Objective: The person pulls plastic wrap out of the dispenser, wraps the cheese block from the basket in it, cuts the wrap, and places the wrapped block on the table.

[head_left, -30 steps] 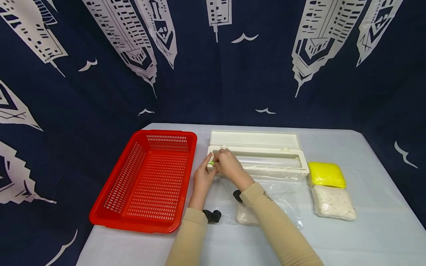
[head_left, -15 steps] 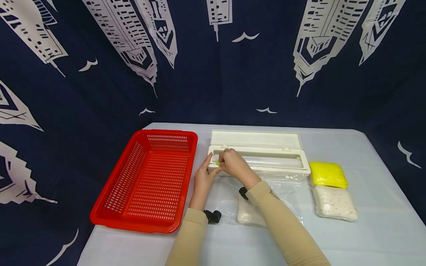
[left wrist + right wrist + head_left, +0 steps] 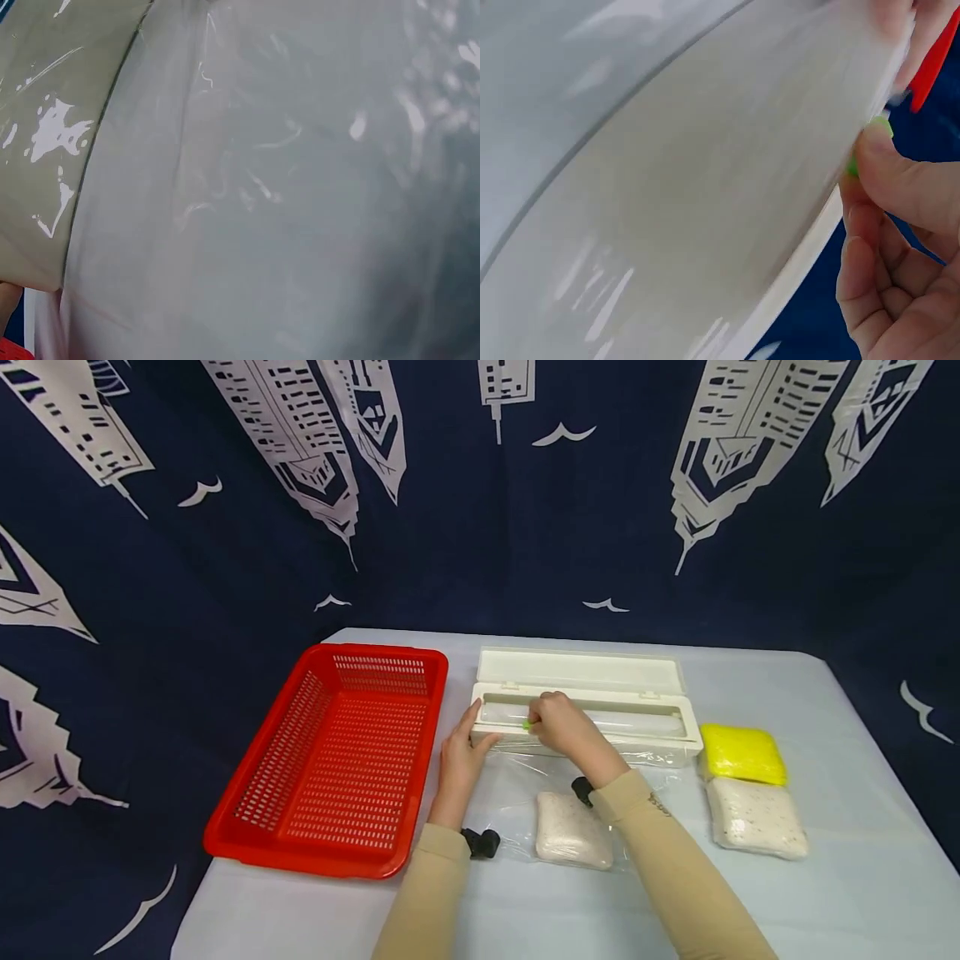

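Observation:
An open white cling film dispenser (image 3: 487, 735) lies across the table, a roll of clear film (image 3: 630, 722) inside it. My right hand (image 3: 566, 727) pinches a small green slide cutter (image 3: 527, 725) on the dispenser's front edge; the right wrist view shows the cutter (image 3: 883, 126) between thumb and curled forefinger. At the dispenser's left end my left hand (image 3: 459, 764) rests with straight fingers along the side and the thumb on the front. Clear film (image 3: 502, 789) spreads from the box toward me, over or around a whitish block-shaped pack (image 3: 573, 831).
To the left stands a red perforated plastic basket (image 3: 416, 777). On the right lie a yellow wrapped pack (image 3: 742, 754) and a white speckled pack (image 3: 757, 818), one behind the other. The dispenser's raised lid (image 3: 581, 670) is at the back. A dark blue patterned cloth (image 3: 525, 552) hangs behind the table.
My right hand has slid rightward along the dispenser's front edge with the green slide cutter, uncovering more of the whitish pack. My left hand has stayed at the dispenser's left end.

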`<state>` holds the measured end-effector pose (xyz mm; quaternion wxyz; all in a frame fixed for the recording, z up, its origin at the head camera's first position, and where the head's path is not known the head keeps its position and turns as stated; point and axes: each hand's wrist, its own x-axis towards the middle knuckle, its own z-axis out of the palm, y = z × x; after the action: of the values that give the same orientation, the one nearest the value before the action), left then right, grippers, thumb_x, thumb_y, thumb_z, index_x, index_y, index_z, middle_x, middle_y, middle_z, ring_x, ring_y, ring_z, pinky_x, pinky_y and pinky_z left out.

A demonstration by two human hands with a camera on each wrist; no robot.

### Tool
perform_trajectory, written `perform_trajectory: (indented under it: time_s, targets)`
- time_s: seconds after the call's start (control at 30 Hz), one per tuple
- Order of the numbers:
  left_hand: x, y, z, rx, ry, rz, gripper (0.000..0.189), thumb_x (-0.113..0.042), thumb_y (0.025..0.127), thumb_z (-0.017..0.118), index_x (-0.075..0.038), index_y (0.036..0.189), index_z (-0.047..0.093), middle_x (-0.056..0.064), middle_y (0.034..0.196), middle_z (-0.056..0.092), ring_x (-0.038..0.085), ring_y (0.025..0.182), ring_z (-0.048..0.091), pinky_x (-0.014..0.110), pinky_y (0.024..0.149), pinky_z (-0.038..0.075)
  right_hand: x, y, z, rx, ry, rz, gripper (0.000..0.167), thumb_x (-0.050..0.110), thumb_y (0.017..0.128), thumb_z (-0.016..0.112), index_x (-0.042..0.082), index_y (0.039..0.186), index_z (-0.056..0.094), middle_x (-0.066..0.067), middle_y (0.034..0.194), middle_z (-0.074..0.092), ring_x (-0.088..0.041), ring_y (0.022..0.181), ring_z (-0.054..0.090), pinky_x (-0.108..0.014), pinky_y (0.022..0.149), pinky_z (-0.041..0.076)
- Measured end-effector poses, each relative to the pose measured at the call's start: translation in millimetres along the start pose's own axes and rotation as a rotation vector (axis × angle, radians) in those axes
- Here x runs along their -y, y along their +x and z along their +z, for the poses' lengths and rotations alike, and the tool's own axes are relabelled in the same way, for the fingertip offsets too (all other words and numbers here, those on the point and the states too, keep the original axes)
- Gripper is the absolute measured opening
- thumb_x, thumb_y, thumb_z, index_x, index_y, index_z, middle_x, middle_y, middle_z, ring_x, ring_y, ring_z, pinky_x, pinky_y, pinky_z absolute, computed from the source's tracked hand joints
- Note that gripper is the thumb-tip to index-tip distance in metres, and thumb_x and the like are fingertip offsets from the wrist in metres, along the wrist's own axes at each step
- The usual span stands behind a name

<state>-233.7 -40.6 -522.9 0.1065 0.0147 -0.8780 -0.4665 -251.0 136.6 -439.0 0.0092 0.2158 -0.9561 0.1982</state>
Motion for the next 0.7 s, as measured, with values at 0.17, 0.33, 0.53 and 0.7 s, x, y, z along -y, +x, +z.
perform_trajectory:
  time_s: [0.17, 0.33, 0.53, 0.7]
  targets:
    - [0.7, -1.6, -3.1, -0.004, -0.022, -0.039, 0.070, -0.030, 0.081, 0.078, -0.025, 0.145, 0.050, 0.010, 0.145, 0.053, 0.031, 0.130, 0.054, 0.048, 0.106, 0.045, -41.5, -32.4, -15.5, -0.045, -0.018, 0.015, 0.006, -0.003, 0.081, 0.074, 0.000, 0.084, 0.069, -0.010, 0.082, 0.065, -0.027, 0.081, 0.061, -0.038, 0.073, 0.054]
    - [2.4, -2.3, -2.8, 0.016, -0.029, -0.043, 0.069, -0.027, 0.083, 0.077, -0.024, 0.147, 0.048, 0.011, 0.146, 0.052, 0.030, 0.132, 0.052, 0.048, 0.107, 0.044, -80.1, -66.6, -30.3, -0.135, -0.059, 0.023, 0.009, -0.007, 0.078, 0.076, -0.002, 0.082, 0.069, -0.012, 0.079, 0.065, -0.029, 0.077, 0.060, -0.041, 0.071, 0.055]
    - [0.2, -2.0, -2.3, 0.011, -0.037, -0.046, 0.070, -0.027, 0.083, 0.077, -0.025, 0.147, 0.048, 0.009, 0.147, 0.052, 0.030, 0.133, 0.052, 0.048, 0.107, 0.043, -104.3, -87.6, -43.2, -0.145, -0.075, 0.052, 0.010, -0.007, 0.078, 0.076, -0.001, 0.084, 0.069, -0.012, 0.082, 0.066, -0.029, 0.080, 0.058, -0.041, 0.071, 0.054]
    - [-1.7, -3.0, 0.3, 0.033, -0.063, -0.029, 0.069, -0.027, 0.085, 0.076, -0.025, 0.147, 0.047, 0.009, 0.148, 0.051, 0.029, 0.133, 0.051, 0.048, 0.107, 0.043, -116.2, -100.0, -53.8, -0.158, -0.123, 0.020, 0.011, -0.008, 0.076, 0.076, -0.002, 0.082, 0.069, -0.013, 0.081, 0.065, -0.031, 0.079, 0.059, -0.041, 0.071, 0.055]
